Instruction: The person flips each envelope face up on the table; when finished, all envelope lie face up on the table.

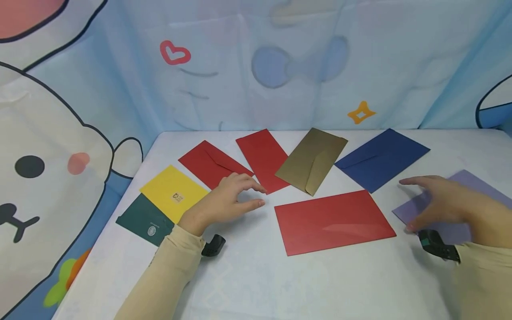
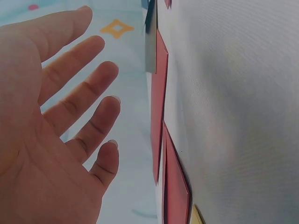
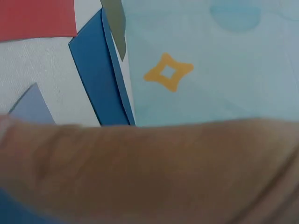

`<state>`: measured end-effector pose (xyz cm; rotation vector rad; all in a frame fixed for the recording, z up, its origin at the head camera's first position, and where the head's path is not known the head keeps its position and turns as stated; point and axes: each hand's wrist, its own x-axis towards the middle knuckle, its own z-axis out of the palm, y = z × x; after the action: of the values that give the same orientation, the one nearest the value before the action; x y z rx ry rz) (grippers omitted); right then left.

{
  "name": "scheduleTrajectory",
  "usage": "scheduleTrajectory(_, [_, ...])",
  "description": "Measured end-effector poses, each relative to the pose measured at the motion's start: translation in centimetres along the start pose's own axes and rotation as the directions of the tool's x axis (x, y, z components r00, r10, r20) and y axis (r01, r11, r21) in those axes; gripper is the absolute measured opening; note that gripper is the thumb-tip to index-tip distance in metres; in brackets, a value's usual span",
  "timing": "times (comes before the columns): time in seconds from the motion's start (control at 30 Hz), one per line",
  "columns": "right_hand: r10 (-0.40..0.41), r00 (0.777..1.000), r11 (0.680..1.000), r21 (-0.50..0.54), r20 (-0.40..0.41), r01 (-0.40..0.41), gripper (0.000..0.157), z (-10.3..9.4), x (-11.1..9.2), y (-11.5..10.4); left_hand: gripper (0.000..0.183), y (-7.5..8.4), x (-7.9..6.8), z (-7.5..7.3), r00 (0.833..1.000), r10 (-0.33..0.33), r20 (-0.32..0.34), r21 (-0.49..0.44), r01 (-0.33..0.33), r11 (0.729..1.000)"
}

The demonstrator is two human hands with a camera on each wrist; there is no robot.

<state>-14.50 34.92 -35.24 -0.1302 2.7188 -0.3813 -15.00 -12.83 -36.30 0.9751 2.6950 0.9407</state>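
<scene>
My left hand (image 1: 226, 200) hovers over the table, fingers spread and slightly bent, with nothing in it. Just beyond it lie a red envelope with its flap side up (image 1: 212, 163) and another red envelope (image 1: 262, 155). In the left wrist view the palm and fingers (image 2: 70, 105) are bare. Over a lavender envelope (image 1: 454, 232) at the right is my right hand (image 1: 452, 202), thumb and forefinger apart, partly covering it. A large red envelope (image 1: 334, 222) lies flat between the hands. In the right wrist view the hand (image 3: 149, 168) fills the lower half.
Yellow (image 1: 172, 191) and dark green (image 1: 146, 220) envelopes lie overlapping at the left. Toward the back are a gold envelope (image 1: 312, 162) and a navy one (image 1: 382, 160). A patterned curtain (image 1: 224, 98) hangs behind the white-covered table (image 1: 256, 289).
</scene>
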Motion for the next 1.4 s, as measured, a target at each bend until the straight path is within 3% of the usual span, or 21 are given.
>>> scheduleTrajectory(0.17, [-0.102,0.994,0.994,-0.038,0.024,0.103,0.119,0.2,0.1,-0.4,0.032,-0.1,-0.2,-0.1,1.0,0.003,0.002,0.002,-0.003,1.0])
scheduleTrajectory(0.33, [-0.161,0.986,0.977,-0.137,0.037,0.165,0.132,0.1,0.2,1.8,0.031,-0.1,0.0,-0.1,1.0,0.013,-0.006,0.013,-0.013,1.0])
scheduleTrajectory(0.4, [-0.173,0.985,0.953,-0.247,0.03,0.175,0.137,0.2,0.1,3.0,0.032,-0.1,0.1,0.0,1.0,0.014,-0.005,0.015,-0.014,1.0])
scheduleTrajectory(0.5, [-0.167,0.986,0.893,-0.422,0.018,0.159,0.143,0.4,-0.2,4.8,0.033,0.0,0.2,0.1,1.0,0.014,-0.001,0.015,-0.014,1.0])
scheduleTrajectory(0.6, [-0.168,0.986,0.856,-0.494,0.009,0.151,0.148,0.6,-0.4,6.0,0.033,0.0,0.2,0.1,1.0,0.005,0.003,0.014,-0.005,1.0])
scheduleTrajectory(1.07, [-0.204,0.978,0.794,-0.579,0.033,0.185,0.139,0.6,-0.1,5.9,0.035,-0.3,0.0,0.2,0.999,0.035,0.008,0.033,-0.035,0.999])
scheduleTrajectory(1.3, [-0.168,0.982,0.829,-0.527,0.082,0.186,0.152,1.5,-0.7,7.3,0.034,-0.2,0.0,0.2,1.0,0.028,0.009,0.041,-0.029,0.999])
scheduleTrajectory(1.4, [-0.165,0.982,0.83,-0.524,0.097,0.191,0.153,1.7,-0.7,7.7,0.034,-0.3,0.0,0.2,0.999,0.042,0.009,0.042,-0.042,0.998])
